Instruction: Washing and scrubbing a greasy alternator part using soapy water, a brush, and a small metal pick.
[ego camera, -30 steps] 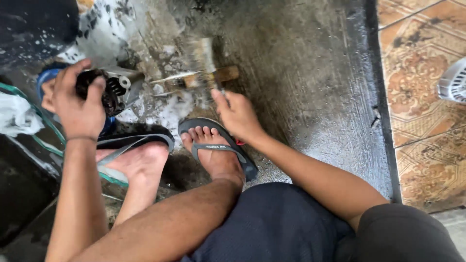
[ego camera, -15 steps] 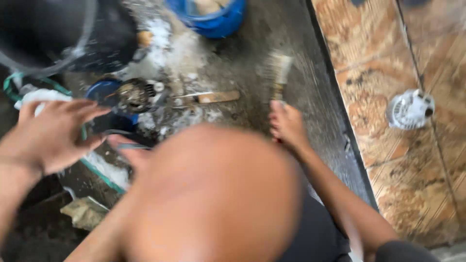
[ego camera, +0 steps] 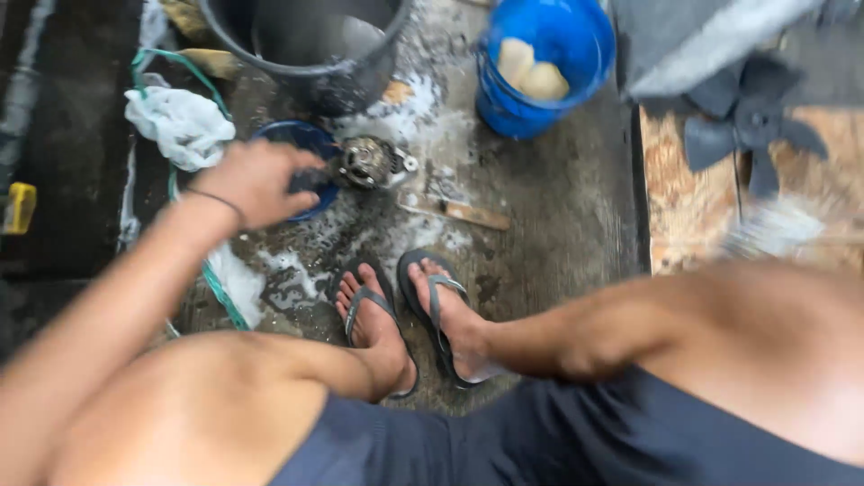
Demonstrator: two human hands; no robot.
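Beside the small blue bowl (ego camera: 297, 144), the left hand (ego camera: 256, 180) curls closed over its rim, steadying the grimy metal motor part (ego camera: 369, 162) just right of it. Better to grip firmly; soapy floor (ego camera: 540, 225) is slick. Right hand: out of sight.

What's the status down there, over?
Left hand on small motor over blue bowl. Right hand out of view. Brush lying on wet floor, untouched.

Two buckets (ego camera: 540, 67), two sandals (ego camera: 432, 315), one fan blade (ego camera: 751, 117), one motor (ego camera: 369, 162)
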